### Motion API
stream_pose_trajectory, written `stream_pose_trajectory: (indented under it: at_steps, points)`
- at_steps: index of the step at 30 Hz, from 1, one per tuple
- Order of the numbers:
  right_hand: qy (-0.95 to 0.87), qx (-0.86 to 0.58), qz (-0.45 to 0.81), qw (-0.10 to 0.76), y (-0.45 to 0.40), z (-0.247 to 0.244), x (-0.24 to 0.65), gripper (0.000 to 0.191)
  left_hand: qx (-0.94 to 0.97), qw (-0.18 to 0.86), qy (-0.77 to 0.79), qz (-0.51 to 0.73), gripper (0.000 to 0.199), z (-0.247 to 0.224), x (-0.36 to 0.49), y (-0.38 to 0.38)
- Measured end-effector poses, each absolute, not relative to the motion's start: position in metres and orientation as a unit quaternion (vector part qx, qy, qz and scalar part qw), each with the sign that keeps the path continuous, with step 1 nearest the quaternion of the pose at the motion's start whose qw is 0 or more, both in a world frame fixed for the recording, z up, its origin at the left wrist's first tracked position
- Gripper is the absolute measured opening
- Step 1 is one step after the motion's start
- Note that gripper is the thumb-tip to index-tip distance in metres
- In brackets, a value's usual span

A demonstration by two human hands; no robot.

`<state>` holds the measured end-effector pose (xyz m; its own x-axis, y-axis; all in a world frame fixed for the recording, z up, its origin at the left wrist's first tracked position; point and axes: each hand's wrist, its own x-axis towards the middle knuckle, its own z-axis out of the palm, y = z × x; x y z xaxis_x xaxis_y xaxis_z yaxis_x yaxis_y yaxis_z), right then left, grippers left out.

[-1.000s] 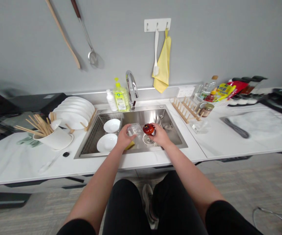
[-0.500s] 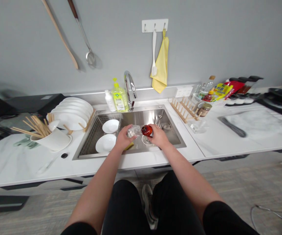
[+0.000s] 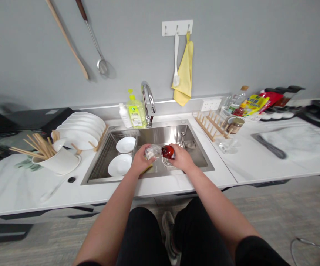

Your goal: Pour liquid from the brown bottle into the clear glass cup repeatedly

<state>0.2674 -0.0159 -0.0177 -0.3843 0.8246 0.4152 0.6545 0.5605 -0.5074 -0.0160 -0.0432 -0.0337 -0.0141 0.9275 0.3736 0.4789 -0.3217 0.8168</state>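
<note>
My left hand (image 3: 139, 161) is closed around a small clear container (image 3: 153, 151), held over the stainless steel sink (image 3: 201, 157). Something pale shows inside it, too blurred to name. Just to its right, my right hand (image 3: 182, 158) grips a glossy red-brown bottle (image 3: 168, 152), which lies tilted with its mouth end toward the clear container. Whether the two touch I cannot tell. Below the bottle the sink drain (image 3: 166, 162) is partly covered. A yellow strip, perhaps a sponge (image 3: 149, 168), peeks out behind my left wrist.
Two white bowls (image 3: 120, 165) sit in the wire basket at the sink's left. Behind stand a faucet (image 3: 146, 98) and a green soap bottle (image 3: 136, 112). A plate rack (image 3: 100, 137) with white plates is left; a wooden rack (image 3: 211, 123) and glass jar (image 3: 236, 126) are right.
The red-brown bottle has tipped further toward the clear container, and the two are closer together. The camera view has shifted slightly.
</note>
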Motion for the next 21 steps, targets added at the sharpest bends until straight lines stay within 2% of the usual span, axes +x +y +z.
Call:
stream_pose_trajectory:
  at_steps: [11, 16, 21]
  points:
    - [-0.825, -0.442, 0.139, 0.323, -0.014, -0.022, 0.267, 0.084, 0.669, 0.242, 0.507, 0.486, 0.073, -0.029, -0.017, -0.047]
    - [-0.834, -0.415, 0.156, 0.327, -0.015, -0.018, 0.268, 0.076, 0.673, 0.237, 0.503, 0.488, 0.074, -0.027, -0.017, -0.048]
    - [-0.830, -0.419, 0.168, 0.328, -0.013, -0.021, 0.269, 0.078, 0.671, 0.242, 0.503, 0.489, 0.073, -0.022, -0.017, -0.050]
